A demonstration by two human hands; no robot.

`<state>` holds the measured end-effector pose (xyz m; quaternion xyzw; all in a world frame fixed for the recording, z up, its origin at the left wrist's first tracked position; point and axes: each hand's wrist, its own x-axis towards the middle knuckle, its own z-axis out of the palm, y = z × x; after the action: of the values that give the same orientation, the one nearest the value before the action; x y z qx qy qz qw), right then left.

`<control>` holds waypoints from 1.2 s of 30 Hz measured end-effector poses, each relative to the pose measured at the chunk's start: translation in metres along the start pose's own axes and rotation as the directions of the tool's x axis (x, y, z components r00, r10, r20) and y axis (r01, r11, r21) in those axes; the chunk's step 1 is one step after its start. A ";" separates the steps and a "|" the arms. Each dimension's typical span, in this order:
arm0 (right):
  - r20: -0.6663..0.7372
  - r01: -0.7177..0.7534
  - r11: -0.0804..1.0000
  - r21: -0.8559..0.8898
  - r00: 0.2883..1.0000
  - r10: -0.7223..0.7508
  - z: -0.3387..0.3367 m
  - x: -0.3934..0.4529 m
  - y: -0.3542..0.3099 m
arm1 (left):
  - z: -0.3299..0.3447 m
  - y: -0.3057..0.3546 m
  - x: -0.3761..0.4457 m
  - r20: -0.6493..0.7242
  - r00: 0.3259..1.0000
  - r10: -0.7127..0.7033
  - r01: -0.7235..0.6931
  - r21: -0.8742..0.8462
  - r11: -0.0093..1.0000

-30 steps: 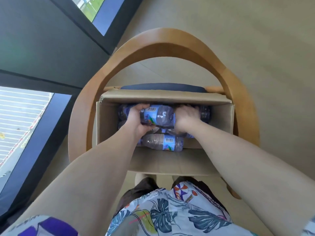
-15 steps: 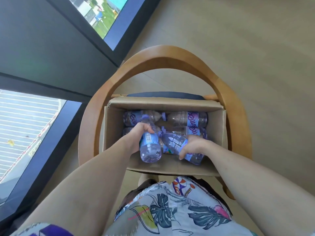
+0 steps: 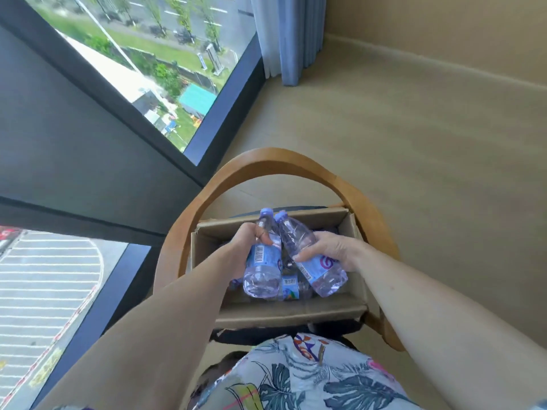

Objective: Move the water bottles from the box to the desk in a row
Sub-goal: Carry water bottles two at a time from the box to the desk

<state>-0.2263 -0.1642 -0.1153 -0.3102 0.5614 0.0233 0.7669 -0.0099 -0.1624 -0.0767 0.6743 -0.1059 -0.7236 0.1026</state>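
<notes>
Cardboard box (image 3: 353, 250) below; each hand's grip holds a bottle.

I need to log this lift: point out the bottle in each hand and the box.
left-hand bottle (image 3: 264, 263), head view, on its label by the barcode
right-hand bottle (image 3: 318, 269), head view, on its blue label
cardboard box (image 3: 291, 316), head view, on its near wall

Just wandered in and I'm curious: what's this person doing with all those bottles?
A person is lifting water bottles out of a cardboard box that sits on a wooden chair by the window. The left hand grips one bottle and the right hand grips another, both raised above the box with caps pointing away. At least one more bottle lies in the box. No desk is in view.
</notes>
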 end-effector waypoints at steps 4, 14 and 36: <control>-0.064 0.134 0.986 0.100 0.990 -0.128 0.010 -0.044 -0.012 | 0.008 0.027 -0.029 0.059 0.987 0.148 -0.151 0.036 0.988; -0.650 0.500 0.810 0.306 0.732 -0.206 0.049 -0.162 0.006 | 0.063 0.049 -0.107 0.361 0.871 0.333 -0.421 0.200 0.885; -0.966 0.874 0.419 0.244 0.182 0.182 0.171 -0.417 0.367 | 0.330 -0.237 -0.266 0.824 0.566 0.032 -0.732 0.484 0.479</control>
<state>-0.3761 0.3475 0.1150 -0.0095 0.7101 -0.6373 0.2992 -0.3217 0.1467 0.1301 0.2503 -0.6118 -0.7458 -0.0826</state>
